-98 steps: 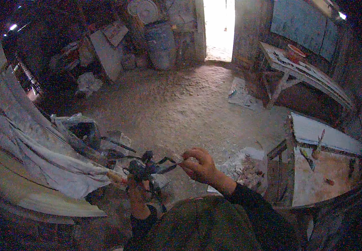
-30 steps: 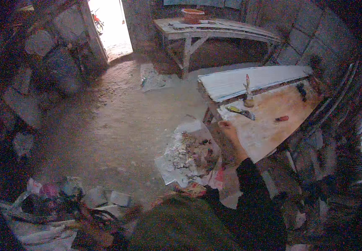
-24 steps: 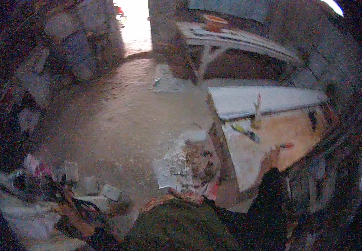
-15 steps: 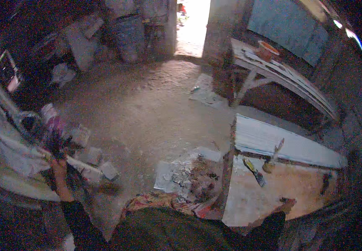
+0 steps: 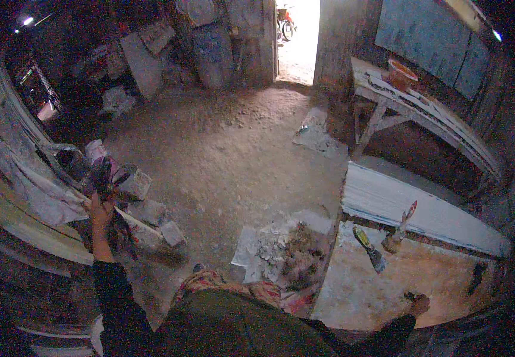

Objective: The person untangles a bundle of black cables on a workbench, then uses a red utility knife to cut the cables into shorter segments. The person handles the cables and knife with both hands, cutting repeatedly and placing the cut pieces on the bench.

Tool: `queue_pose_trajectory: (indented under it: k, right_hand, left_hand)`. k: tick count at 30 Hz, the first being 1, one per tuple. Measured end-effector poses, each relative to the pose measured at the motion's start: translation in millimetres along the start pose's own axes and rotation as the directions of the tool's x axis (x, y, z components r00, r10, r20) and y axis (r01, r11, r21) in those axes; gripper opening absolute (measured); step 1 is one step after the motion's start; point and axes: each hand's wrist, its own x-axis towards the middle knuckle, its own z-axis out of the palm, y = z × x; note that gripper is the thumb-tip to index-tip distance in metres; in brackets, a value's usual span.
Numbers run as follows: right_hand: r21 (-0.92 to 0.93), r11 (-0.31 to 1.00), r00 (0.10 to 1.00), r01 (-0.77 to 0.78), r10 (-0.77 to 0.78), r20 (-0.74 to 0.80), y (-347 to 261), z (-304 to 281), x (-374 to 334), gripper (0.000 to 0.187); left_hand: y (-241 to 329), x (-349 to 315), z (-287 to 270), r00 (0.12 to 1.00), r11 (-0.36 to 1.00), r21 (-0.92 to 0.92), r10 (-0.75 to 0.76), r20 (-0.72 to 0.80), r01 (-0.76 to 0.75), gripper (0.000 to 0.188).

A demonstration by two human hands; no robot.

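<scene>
My left hand [image 5: 98, 209] reaches out to the left, beside the pale cluttered surface. Its fingers are closed around a dark thing [image 5: 104, 177] whose kind is lost in the gloom, with a purplish bag-like item behind it. My right hand [image 5: 419, 305] rests low on the wooden board [image 5: 448, 276] at the right. A small dark piece shows at its closed fingers, too dim to name. On the same board lie a putty knife [image 5: 369, 250] with a yellow-green handle and, beside it, a paint brush [image 5: 401, 227] with a red-tipped handle, leaning toward the white ridged panel [image 5: 412, 205].
A sheet with crumbled debris [image 5: 281, 250] lies on the floor before me. Pale blocks [image 5: 172, 233] sit near my left arm. An orange bowl [image 5: 401, 74] stands on a white-stained bench [image 5: 382, 113]. Beyond the floor is a bright doorway [image 5: 297, 47]; a blue barrel [image 5: 213, 56] stands left of it.
My view has turned slightly left, so the room appears shifted rightward. My right hand has slid a little nearer to me on the board. My left hand stays at the dark thing.
</scene>
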Motion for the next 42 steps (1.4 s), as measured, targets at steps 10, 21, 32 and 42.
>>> queue_pose_trajectory:
  k: [10, 21, 32, 42]
  right_hand:
    - [0.244, 0.964, 0.984, -0.109, 0.07, 0.163, 8.0, -19.1, -16.1, 0.027]
    - [0.814, -0.452, 0.83, -0.364, -0.554, 0.064, -255.9, -346.7, -170.3, 0.033]
    - [0.824, -0.504, 0.296, 0.258, -0.771, -0.564, -429.9, -593.2, -324.8, 0.039]
    - [0.767, -0.565, 0.351, 0.305, -0.682, -0.642, -446.4, -632.3, -352.5, 0.032]
  left_hand:
    - [20.0, -9.4, 55.7, 0.967, 0.99, -0.1, 0.117, 0.227, -0.097, 0.024]
    - [25.0, -25.8, 83.3, 0.879, 0.474, -0.758, -0.079, 0.47, 0.448, 0.031]
    - [47.2, -51.4, 45.1, 0.818, 0.924, -0.36, 0.304, 0.488, -0.129, 0.028]
    - [4.6, -70.6, 0.6, 0.781, 0.978, -0.109, -0.073, 0.62, 0.178, 0.035]
